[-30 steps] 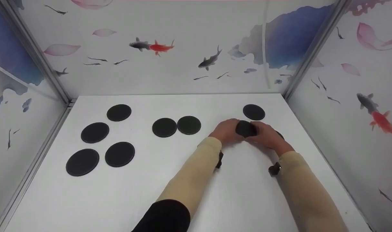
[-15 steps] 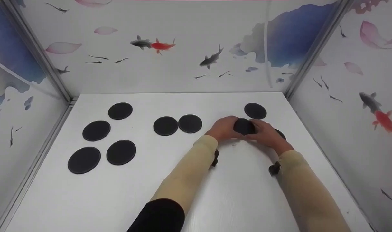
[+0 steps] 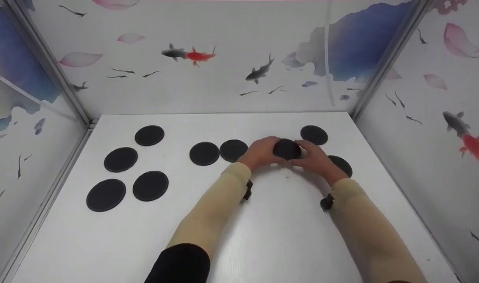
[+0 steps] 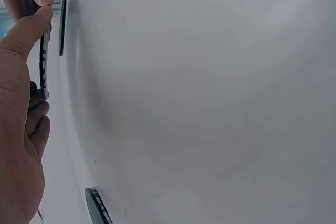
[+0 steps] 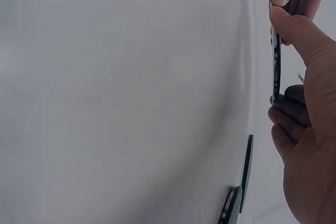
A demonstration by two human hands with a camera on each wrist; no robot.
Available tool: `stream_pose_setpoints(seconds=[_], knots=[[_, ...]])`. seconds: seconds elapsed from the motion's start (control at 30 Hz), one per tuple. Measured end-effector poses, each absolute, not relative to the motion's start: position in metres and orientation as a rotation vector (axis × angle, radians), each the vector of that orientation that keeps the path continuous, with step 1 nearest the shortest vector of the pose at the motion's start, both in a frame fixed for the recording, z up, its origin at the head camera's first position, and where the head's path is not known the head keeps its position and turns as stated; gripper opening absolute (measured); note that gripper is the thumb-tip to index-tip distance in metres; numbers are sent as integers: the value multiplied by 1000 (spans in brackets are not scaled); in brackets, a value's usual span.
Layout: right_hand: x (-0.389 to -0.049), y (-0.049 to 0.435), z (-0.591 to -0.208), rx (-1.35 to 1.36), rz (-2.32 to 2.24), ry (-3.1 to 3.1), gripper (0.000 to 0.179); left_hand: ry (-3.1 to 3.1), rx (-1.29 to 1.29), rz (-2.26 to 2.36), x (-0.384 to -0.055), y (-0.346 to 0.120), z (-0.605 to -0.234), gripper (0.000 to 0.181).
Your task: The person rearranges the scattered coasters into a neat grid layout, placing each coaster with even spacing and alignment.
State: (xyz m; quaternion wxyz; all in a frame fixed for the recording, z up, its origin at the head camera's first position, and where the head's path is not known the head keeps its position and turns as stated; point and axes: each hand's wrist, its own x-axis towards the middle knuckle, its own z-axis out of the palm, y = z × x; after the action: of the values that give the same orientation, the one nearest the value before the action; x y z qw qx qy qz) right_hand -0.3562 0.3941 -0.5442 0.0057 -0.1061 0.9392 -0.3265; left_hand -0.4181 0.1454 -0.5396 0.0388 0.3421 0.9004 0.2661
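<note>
Between my two hands is a thin round black disc, its pale patterned underside edge showing in the left wrist view. My left hand pinches its left side, thumb at the near edge and fingers at the far one. On the opposite side my right hand holds it the same way, the two thumbs meeting at the near rim. The held disc is raised over the white table. In the head view my left hand overlaps a middle disc, and my right hand partly covers another disc.
One disc lies against the middle disc's left side. Several more, such as this disc, lie on the left of the white table. A far-right disc lies behind my right hand. Printed panels enclose the back and sides.
Both hands have carried the held disc to the left and slightly farther back. The disc beside my right hand is more exposed, and my left hand now overlaps a middle disc.
</note>
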Motion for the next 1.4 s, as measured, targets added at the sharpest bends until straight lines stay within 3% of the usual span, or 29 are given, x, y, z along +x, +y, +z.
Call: stream_pose_setpoints(seconds=[0.73,1.4], knots=[[-369,348,-555,-437,-965,2942,93,2766,1020,845,-417,91,-550,69],[-384,324,-540,-476,-996,2923,91,2755,979,911,-429,61,-537,75]])
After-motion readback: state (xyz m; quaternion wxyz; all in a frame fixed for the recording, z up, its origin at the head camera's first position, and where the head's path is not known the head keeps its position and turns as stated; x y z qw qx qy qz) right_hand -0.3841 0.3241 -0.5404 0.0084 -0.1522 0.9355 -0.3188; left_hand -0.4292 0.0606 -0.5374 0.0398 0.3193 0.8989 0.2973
